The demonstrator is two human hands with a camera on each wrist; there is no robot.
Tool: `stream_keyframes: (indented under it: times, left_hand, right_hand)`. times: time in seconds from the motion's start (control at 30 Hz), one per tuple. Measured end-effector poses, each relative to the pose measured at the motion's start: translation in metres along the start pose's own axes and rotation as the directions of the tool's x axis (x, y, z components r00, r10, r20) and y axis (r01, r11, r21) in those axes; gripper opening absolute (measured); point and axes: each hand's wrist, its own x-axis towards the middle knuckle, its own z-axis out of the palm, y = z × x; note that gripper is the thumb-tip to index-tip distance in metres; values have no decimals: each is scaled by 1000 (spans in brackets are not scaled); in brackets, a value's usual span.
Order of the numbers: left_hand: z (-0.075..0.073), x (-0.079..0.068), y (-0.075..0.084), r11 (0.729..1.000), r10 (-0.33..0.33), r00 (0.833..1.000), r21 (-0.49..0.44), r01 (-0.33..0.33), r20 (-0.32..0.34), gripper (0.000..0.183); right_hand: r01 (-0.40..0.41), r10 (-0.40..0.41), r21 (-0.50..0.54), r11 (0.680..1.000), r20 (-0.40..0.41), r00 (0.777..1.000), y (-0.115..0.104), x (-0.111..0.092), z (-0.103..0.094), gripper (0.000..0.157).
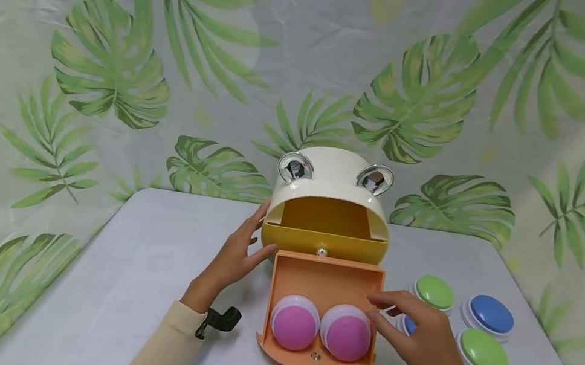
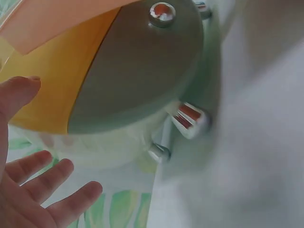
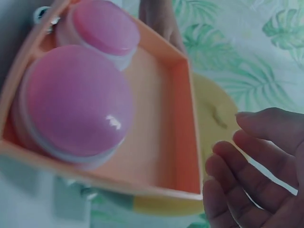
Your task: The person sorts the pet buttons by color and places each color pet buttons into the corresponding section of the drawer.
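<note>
A cream and yellow animal-shaped box (image 1: 334, 178) with two chrome ring eyes stands toward the back of the table. From its front, a peach flap tray (image 1: 321, 277) is folded out. Two round buttons with white bases lie in that tray side by side, a left pink button (image 1: 295, 328) and a right pink button (image 1: 347, 338). My left hand (image 1: 234, 257) is spread at the box's left side, thumb by the yellow front (image 2: 47, 90). Beside the tray's right wall is my right hand (image 1: 418, 335), fingers relaxed and nothing between them.
Right of the tray sit a green button (image 1: 435, 291), a blue button (image 1: 492, 313) and a second green button (image 1: 483, 351). Another blue button (image 1: 409, 324) is partly hidden by my right hand. A leaf-patterned cloth (image 1: 228, 77) hangs behind the white table (image 1: 165, 240).
</note>
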Motion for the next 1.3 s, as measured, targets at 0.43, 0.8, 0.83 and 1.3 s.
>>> stream_keyframes:
  times: [0.43,0.8,0.83,1.3]
  left_hand:
    - [-17,-43,-11,993,-120,979,21,119,163,79]
    - [-13,-85,-8,987,-143,941,-28,159,307,69]
    - [-13,-88,-7,987,-139,938,-34,158,316,69]
    - [5,-115,18,999,-5,913,-36,22,409,83]
  right_hand:
    - [-203,199,37,979,94,975,24,-23,0,27]
    - [-282,270,40,958,187,944,42,-38,11,32]
    - [-293,278,51,955,199,940,43,-39,12,32]
    - [-368,247,183,912,474,846,57,-48,21,59]
